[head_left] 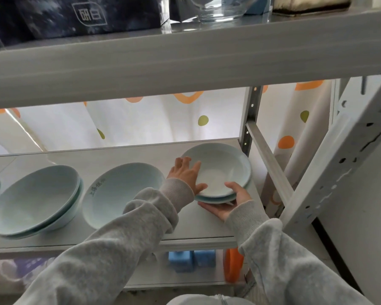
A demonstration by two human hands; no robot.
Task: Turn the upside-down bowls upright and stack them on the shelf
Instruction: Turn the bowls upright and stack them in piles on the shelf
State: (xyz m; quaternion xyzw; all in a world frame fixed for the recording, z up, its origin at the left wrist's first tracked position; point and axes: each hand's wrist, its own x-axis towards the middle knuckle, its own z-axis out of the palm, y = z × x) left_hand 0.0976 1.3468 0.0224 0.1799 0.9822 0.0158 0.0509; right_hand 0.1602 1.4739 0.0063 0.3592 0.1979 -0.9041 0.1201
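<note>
1. White metal shelf [207, 225] carried pale bowls, with a dotted curtain [154, 124] behind.
2. Right hand [226, 205] cupped the underside of an upright two-bowl stack [227, 166] at the shelf's right end, thumb over its rim.
3. Left hand [186, 175] pinched the stack's left rim, fingers spread.
4. Another bowl [119, 194] and a second stack [33, 199] sat leftward.
</note>
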